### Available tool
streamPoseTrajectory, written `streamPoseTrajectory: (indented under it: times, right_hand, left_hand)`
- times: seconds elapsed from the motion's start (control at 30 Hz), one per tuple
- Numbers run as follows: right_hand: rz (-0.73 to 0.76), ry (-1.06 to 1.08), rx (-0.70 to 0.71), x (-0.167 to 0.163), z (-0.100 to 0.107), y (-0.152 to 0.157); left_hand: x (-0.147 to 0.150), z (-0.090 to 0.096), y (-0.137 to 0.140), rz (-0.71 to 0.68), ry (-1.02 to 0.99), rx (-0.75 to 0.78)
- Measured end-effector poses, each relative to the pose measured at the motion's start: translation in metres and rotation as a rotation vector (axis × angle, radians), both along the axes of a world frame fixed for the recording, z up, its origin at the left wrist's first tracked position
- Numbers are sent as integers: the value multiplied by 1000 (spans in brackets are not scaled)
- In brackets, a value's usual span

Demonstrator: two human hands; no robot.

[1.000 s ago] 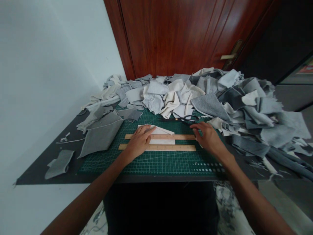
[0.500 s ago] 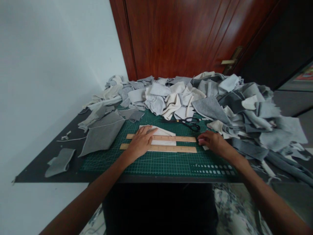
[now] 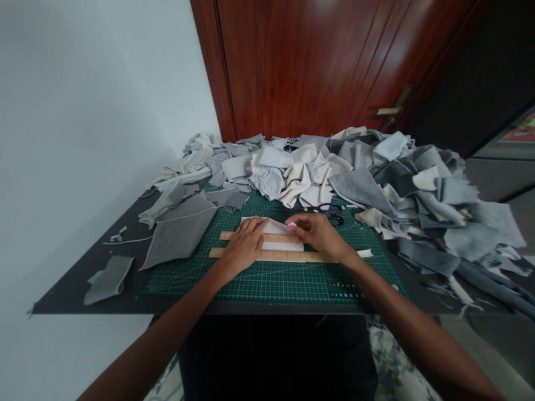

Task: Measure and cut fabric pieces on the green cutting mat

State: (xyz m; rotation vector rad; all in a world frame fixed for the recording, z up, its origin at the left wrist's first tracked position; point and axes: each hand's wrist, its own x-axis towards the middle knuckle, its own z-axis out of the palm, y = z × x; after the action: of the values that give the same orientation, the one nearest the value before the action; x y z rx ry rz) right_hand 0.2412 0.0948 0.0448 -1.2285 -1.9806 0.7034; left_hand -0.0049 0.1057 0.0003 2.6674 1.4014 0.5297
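Observation:
My left hand (image 3: 244, 243) lies flat with fingers stretched, pressing on the upper wooden ruler (image 3: 281, 238) and the white cloth piece (image 3: 273, 227) under it. Across the same cloth, nearer to me, runs a lower wooden ruler (image 3: 276, 255). My right hand (image 3: 314, 235) is closed in a pinch on a small pink piece of tailor's chalk (image 3: 291, 225), held at the cloth just beyond the upper ruler. This hand and wrist hide the right ends of both rulers. Black scissors (image 3: 330, 209) lie behind my right hand, partly covered.
A green cutting mat (image 3: 267, 287) covers the middle of the dark table (image 3: 58, 298). Heaped grey and cream fabric scraps (image 3: 267, 172) line the back and right side. A large grey cloth piece (image 3: 179, 234) lies at left, with a folded grey scrap (image 3: 109, 278) nearer.
My right hand has moved left from the mat beside the ruler ends to the white cloth, bringing the pink chalk. My left hand stays on the ruler. The view has shifted slightly.

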Motion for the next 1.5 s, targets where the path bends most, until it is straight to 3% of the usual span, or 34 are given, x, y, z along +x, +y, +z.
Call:
streamPoseTrajectory:
  times: [0.2, 0.33, 0.53, 0.7, 0.93, 1.27, 1.5]
  right_hand:
    - [-6, 11, -19, -35, -21, 34]
    - [-31, -19, -17, -43, -28, 35]
    - [-28, -60, 129, -53, -36, 31]
    - [-39, -106, 150, -55, -39, 28]
    - [24, -264, 102, -54, -29, 33]
    - [215, -277, -58, -45, -2, 46]
    - [272, -387, -43, -45, 10, 50]
  left_hand:
    - [0, 0, -1, -3, -4, 22]
    - [1, -1, -2, 2, 11, 29]
    - [2, -1, -3, 7, 13, 39]
    - [2, -1, -3, 6, 25, 33]
    - [1, 1, -2, -7, 31, 20]
    - [0, -4, 2, -10, 31, 41]
    - [-1, -5, 5, 0, 52, 41]
